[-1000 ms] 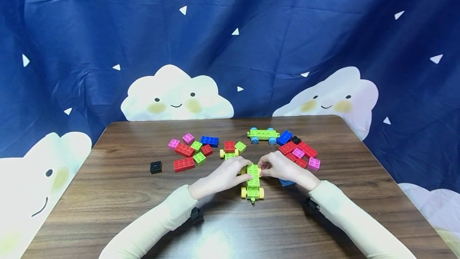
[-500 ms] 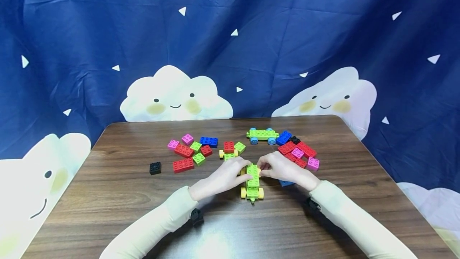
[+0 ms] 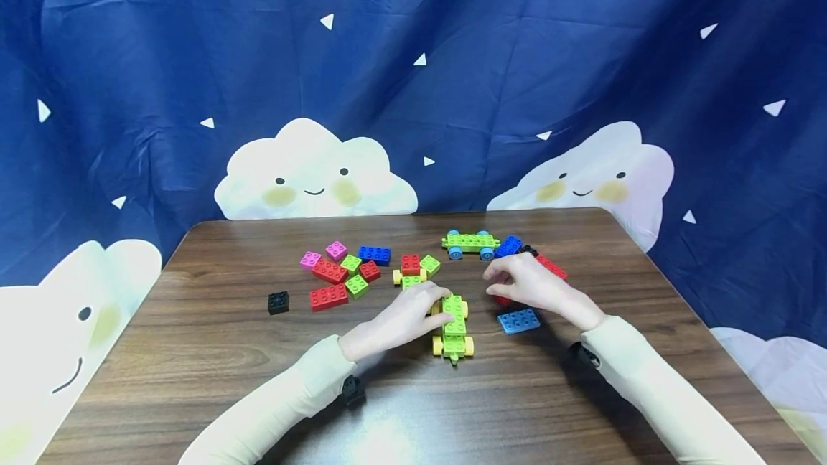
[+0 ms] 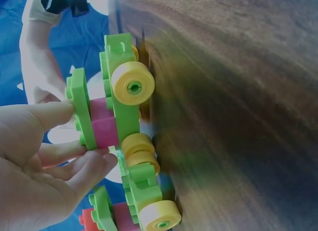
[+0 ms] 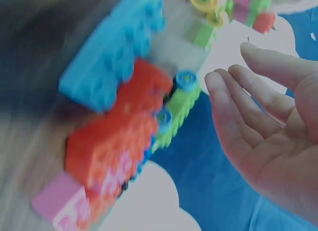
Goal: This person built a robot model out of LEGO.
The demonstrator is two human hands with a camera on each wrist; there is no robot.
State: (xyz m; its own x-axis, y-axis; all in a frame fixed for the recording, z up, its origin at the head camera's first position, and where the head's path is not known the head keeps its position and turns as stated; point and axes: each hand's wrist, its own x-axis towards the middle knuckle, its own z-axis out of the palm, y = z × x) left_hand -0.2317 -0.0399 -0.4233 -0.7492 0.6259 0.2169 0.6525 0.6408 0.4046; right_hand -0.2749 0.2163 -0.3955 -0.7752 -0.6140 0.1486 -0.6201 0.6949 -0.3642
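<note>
My left hand (image 3: 400,316) holds a green toy car (image 3: 455,346) with yellow wheels, standing on the table. In the left wrist view, the thumb and fingers pinch the green plate (image 4: 82,112) that tops a pink brick (image 4: 103,122) on the car's base. Over the right-hand pile, my right hand (image 3: 533,282) hovers with relaxed fingers and nothing between them. Red bricks (image 5: 119,126) lie partly hidden beneath it in the head view. A light blue studded plate (image 3: 519,321) lies just in front of that hand.
Behind the held car stands another yellow-wheeled car (image 3: 411,280) with a red brick on top. A green base with blue wheels (image 3: 472,242) is at the back. Several red, pink, green and blue bricks lie to the left, near a black brick (image 3: 278,302).
My right hand has left the car's side and moved right and slightly back, over the bricks, uncovering the light blue plate. The left hand has stayed on the car.
</note>
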